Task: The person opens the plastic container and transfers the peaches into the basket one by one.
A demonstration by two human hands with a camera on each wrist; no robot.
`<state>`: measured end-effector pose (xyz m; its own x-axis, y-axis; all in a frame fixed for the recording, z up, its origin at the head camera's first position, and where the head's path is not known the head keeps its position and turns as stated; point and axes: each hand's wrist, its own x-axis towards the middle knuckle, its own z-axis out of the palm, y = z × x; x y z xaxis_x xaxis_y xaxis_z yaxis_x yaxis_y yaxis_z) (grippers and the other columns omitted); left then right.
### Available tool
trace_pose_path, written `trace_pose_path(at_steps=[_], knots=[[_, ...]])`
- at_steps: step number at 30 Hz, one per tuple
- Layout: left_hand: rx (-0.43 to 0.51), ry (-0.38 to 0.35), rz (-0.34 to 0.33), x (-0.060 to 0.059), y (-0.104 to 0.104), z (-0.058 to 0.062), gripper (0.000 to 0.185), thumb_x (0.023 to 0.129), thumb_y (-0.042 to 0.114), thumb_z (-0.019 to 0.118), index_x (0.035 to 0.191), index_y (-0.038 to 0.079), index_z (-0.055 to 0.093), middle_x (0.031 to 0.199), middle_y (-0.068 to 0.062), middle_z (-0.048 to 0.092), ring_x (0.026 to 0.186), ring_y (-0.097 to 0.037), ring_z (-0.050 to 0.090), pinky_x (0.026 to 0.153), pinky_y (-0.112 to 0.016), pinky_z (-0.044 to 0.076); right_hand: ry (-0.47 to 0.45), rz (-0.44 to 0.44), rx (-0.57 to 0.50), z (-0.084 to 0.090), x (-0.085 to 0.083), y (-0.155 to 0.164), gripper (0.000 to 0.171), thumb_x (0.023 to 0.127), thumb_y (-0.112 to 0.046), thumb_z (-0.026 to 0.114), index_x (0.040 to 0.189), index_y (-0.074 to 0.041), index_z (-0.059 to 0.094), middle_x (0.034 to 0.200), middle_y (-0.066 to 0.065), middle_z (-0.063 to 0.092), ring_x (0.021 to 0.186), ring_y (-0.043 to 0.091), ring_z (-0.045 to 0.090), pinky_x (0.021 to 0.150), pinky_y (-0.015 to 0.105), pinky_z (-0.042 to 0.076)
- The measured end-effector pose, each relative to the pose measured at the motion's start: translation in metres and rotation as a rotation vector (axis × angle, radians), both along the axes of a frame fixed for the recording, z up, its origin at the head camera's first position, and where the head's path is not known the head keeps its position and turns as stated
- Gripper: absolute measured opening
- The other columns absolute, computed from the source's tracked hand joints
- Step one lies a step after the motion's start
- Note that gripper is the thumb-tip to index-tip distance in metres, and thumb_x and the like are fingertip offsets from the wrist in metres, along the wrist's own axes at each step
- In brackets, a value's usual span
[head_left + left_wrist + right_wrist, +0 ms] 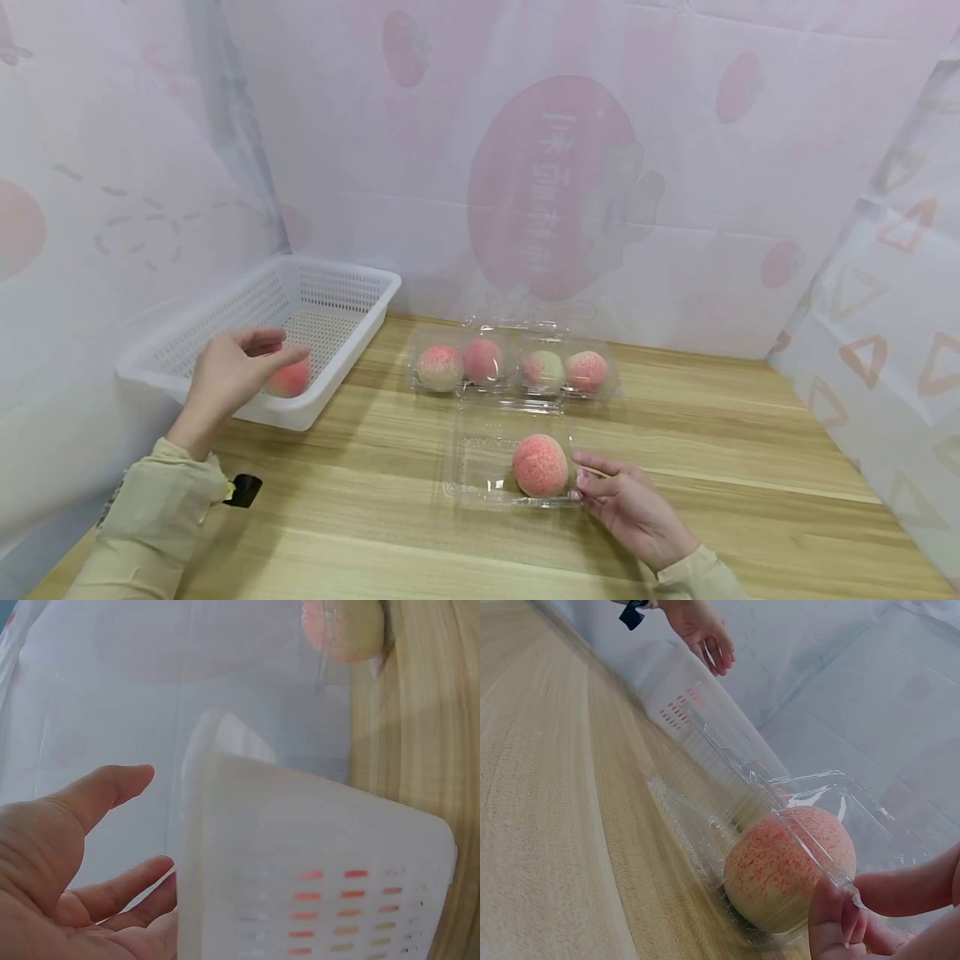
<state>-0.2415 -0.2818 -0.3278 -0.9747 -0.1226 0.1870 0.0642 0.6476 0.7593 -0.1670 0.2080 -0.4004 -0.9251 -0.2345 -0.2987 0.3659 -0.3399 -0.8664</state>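
So far we are seeing one pink peach [288, 379] lying in the white perforated plastic basket [352, 292] at the left, where our left hand [228, 371] is hovering with its grip loose and empty. Moving right, two closed clear clamshells [517, 367] are holding four peaches, seemingly done. On the wooden tabletop [712, 433], an open clear plastic clamshell [483, 467] is holding one speckled peach [540, 465], with room left; our right hand [633, 508] is pinching its edge.
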Motion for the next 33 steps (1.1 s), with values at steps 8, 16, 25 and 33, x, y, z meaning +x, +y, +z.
trace_pose_path(at_steps=[8,16,25,33], knots=[[0.007,0.072,-0.015,0.000,0.016,0.006,0.075,0.082,0.056,0.074,0.132,0.001,0.059,0.128,-0.019,0.061,0.117,-0.037,0.057,0.101,-0.032,0.039,0.000,-0.001,-0.001,0.001,0.000,-0.001,0.049,0.094,0.011,0.052,0.139,0.018,0.033,0.104,0.011,0.056,0.087,0.014,0.058,0.081,0.023,0.051],[0.087,0.074,-0.076,0.000,0.025,0.005,0.072,0.084,0.048,0.076,0.133,-0.001,0.057,0.129,-0.020,0.059,0.120,-0.038,0.055,0.080,-0.011,0.047,-0.008,-0.005,-0.006,0.001,-0.001,-0.002,0.051,0.093,0.012,0.052,0.140,0.017,0.031,0.103,0.011,0.057,0.087,0.014,0.058,0.081,0.023,0.051],[0.120,0.095,-0.113,0.003,0.041,0.000,0.062,0.085,0.045,0.076,0.128,0.002,0.060,0.125,-0.016,0.062,0.116,-0.032,0.058,0.081,-0.011,0.046,-0.007,-0.002,0.001,0.002,0.000,-0.002,0.054,0.093,0.012,0.051,0.141,0.018,0.028,0.104,0.010,0.057,0.087,0.014,0.058,0.081,0.023,0.050],[0.159,0.117,-0.171,0.004,0.065,-0.002,0.057,0.085,0.041,0.077,0.125,0.003,0.063,0.121,-0.015,0.065,0.112,-0.028,0.060,0.081,-0.014,0.047,-0.012,0.000,-0.001,0.003,0.001,-0.002,0.055,0.093,0.012,0.051,0.142,0.018,0.027,0.104,0.011,0.057,0.088,0.014,0.058,0.081,0.023,0.050]])
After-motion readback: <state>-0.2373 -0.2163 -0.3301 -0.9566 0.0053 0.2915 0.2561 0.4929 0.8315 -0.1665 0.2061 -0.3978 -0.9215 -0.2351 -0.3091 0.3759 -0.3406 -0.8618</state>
